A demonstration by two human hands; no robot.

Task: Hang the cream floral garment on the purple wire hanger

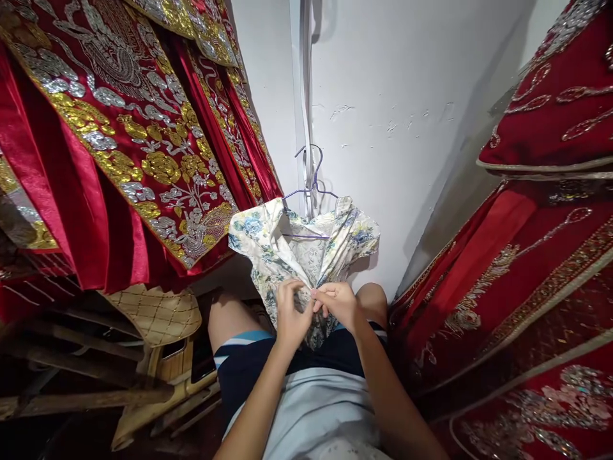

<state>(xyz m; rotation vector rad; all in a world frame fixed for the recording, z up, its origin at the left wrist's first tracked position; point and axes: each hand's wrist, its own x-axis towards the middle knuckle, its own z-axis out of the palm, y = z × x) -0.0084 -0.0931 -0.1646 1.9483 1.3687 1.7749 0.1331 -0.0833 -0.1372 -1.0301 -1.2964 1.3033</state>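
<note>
A short-sleeved floral blouse (pixel 268 246), cream with blue and green flowers, hangs in front of me on a thin purple wire hanger (pixel 317 185). Its V-shaped neck lies open above my hands. My left hand (pixel 291 313) is closed on the blouse's front edge, thumb and fingers pinching the cloth. Right beside it, my right hand (pixel 339 303) pinches the opposite front edge where the two sides meet. The fingertips of both hands nearly touch. Any button or fastener between them is too small to make out. The lower blouse is partly hidden behind my hands.
Red garments with gold and silver sequins (pixel 160 166) hang at the left. More beaded red garments (pixel 517 255) hang close on the right. A white wall (pixel 383 83) with a vertical strip (pixel 301 83) stands ahead. A wooden chair (pixel 158 313) with a quilted cushion is at lower left.
</note>
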